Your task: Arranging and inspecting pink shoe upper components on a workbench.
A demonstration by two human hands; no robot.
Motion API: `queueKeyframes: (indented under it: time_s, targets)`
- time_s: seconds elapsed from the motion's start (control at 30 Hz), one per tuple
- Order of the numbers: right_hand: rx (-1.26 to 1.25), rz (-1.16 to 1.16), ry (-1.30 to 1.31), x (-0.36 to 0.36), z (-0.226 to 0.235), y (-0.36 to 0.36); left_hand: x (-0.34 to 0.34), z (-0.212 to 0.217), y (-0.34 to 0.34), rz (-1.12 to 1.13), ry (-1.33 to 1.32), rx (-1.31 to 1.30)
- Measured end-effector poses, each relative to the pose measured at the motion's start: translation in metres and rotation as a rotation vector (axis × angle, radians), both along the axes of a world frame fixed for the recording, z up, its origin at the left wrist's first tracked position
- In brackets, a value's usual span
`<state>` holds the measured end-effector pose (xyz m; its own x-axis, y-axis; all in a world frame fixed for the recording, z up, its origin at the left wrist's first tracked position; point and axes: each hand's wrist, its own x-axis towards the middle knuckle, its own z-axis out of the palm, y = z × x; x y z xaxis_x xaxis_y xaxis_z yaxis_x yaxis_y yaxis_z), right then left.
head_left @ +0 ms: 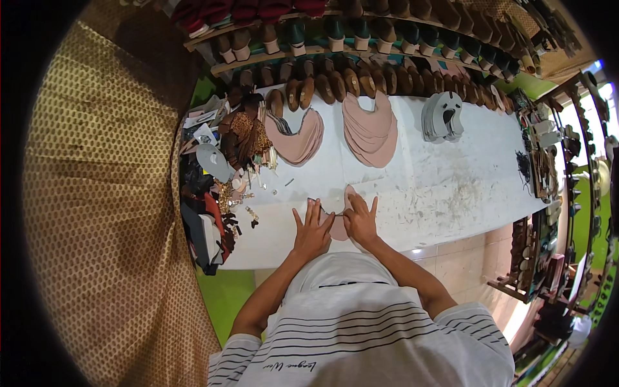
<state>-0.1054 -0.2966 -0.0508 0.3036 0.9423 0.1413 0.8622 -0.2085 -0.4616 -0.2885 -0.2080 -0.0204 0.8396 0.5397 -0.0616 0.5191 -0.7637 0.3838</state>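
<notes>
A pink curved shoe-upper piece (339,231) lies on the white table in front of me, partly covered by my hands. My left hand (313,233) rests at its left side with the fingers stretched and spread. From the right, my right hand (361,221) presses on the piece, its fingers apart and its thumb bent inward. Between the two hands runs a thin dark edge or strip; its kind is too small to make out. Farther back are two stacks of similar pink curved pieces, one left (300,143) and one central (371,138).
Grey cut pieces (442,117) are stacked at the back right. Scraps, brown straps and small gold fittings (225,193) crowd the table's left end. Wooden shoe lasts (335,84) line the back edge below shelves of shoes (335,35). A patterned curtain (109,193) hangs at left.
</notes>
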Motion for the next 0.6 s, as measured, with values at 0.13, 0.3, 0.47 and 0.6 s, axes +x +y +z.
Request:
queueKeyframes:
  time_s: [0.13,0.3,0.47,0.6]
  targets:
    - [0.001,-0.003,-0.019,0.0023,-0.0019,0.0018,-0.0005,-0.0062,-0.0006,-0.023,0.022,0.007]
    - [-0.042,0.024,-0.046,0.0049,0.0011,0.0054,-0.0025,-0.0107,-0.0014,-0.031,0.040,0.014]
    - [-0.044,0.026,-0.064,0.0048,-0.0001,0.0061,-0.0032,-0.0096,-0.0030,-0.038,0.036,0.028]
    - [-0.049,0.029,-0.060,0.0052,0.0004,0.0054,0.0011,-0.0052,-0.0011,-0.052,0.049,0.017]
